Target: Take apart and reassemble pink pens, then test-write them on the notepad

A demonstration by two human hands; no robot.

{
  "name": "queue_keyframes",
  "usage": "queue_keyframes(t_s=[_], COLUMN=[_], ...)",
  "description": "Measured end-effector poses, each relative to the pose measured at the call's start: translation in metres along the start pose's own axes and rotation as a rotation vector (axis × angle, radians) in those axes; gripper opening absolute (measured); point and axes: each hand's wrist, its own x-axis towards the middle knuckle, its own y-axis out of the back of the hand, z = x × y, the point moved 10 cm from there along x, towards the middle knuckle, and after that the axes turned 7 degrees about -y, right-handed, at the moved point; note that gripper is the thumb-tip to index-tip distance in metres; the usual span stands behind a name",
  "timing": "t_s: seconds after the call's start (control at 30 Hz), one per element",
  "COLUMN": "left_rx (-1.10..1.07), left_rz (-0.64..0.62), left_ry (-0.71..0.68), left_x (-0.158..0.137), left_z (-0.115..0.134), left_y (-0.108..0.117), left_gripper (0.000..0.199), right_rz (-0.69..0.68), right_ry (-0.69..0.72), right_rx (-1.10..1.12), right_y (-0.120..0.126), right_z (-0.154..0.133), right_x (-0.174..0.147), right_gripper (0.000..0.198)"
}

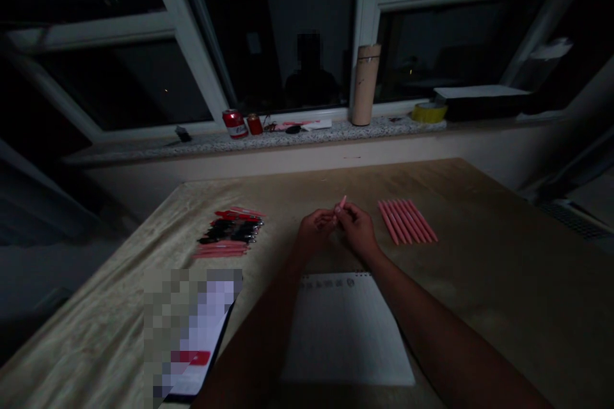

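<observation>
Above the top edge of a spiral notepad (348,332), my two hands meet. Between them is a pink pen (343,200), its tapered end pointing up and away from me. My right hand (355,225) pinches it with thumb and fingers. My left hand (318,225) is curled closed against the same pen from the other side; most of the barrel is hidden by the fingers. To the right lies a neat row of several pink pens (407,222). On the left is a pile of black pen parts (230,230), with pink barrels (220,249) in front and red pieces (228,215) behind.
A lit phone or tablet (206,332), partly blurred out, lies at front left on the cloth-covered table (503,281). Along the windowsill (336,133) stand a red can (235,124), a small red jar (254,124), a tan tumbler (366,86) and yellow tape (428,113).
</observation>
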Motion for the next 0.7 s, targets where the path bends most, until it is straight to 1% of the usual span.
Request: queue_keyframes(t_s=[0.13, 0.23, 0.3, 0.37, 0.47, 0.6, 0.7], left_rx=[-0.011, -0.046, -0.06, -0.059, -0.054, -0.049, -0.087], left_rz=[0.004, -0.007, 0.017, 0.05, 0.078, 0.075, 0.118], left_ry=[0.068, 0.079, 0.093, 0.113, 0.134, 0.084, 0.066], left_x=[-0.007, -0.008, -0.008, -0.008, -0.008, -0.007, -0.006], left_z=[-0.012, -0.015, -0.015, -0.015, -0.014, -0.011, -0.011], left_y=[0.004, 0.003, 0.005, 0.008, 0.013, 0.016, 0.022], left_gripper=[0.041, 0.04, 0.04, 0.041, 0.039, 0.033, 0.034], right_rz=[-0.038, -0.062, -0.073, -0.097, -0.127, -0.148, -0.244], right_ry=[-0.042, -0.081, -0.101, -0.088, -0.048, -0.011, 0.037], right_rx=[0.041, 0.107, 0.151, 0.154, 0.08, -0.044, -0.109], right_y=[-0.003, -0.005, -0.006, -0.008, -0.01, -0.01, -0.019], right_z=[0.009, 0.017, 0.022, 0.022, 0.019, 0.013, 0.009], right_x=[0.001, 0.002, 0.003, 0.002, 0.001, -0.002, -0.005], right_gripper=[0.034, 0.034, 0.034, 0.032, 0.029, 0.025, 0.024])
